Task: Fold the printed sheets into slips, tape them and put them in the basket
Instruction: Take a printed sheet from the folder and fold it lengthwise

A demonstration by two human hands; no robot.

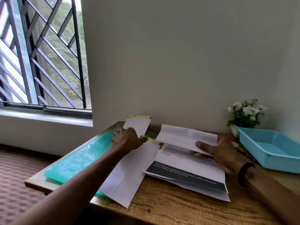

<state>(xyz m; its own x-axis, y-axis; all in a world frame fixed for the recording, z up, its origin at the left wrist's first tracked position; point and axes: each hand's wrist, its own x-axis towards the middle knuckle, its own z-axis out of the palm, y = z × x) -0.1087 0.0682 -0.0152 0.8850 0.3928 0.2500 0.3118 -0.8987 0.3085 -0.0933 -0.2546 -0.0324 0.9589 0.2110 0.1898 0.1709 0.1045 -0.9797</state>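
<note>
Printed sheets (186, 169) lie in a loose stack on the wooden table (170, 208) in front of me, with folded white slips to their left. Going from the left: a window (40, 54) with a dark diagonal grille fills the upper left, and below it a translucent green plastic folder (78, 158) lies along the table's left edge. My left hand (128, 140) reaches across that folder; its fingers are curled down and its thumb presses the yellow tape (152, 141) at the top end of a long folded slip (129, 176), which runs from my thumb down towards me and partly overlaps the folder. Just beyond my left hand, a second folded slip (138, 125), also with yellow tape along its far edge, stands out towards the wall. To the right, my right hand (222, 155) grips the upper flap of the top printed sheet, thumb on top and fingers beneath, lifting that flap off the printed text below it. A dark band (245, 174) sits on my right wrist. Further right, near the wall, a small white pot of white flowers (246, 114) stands just behind a light blue plastic basket (253, 153) at the table's right edge. The part of the basket I can see holds nothing.
</note>
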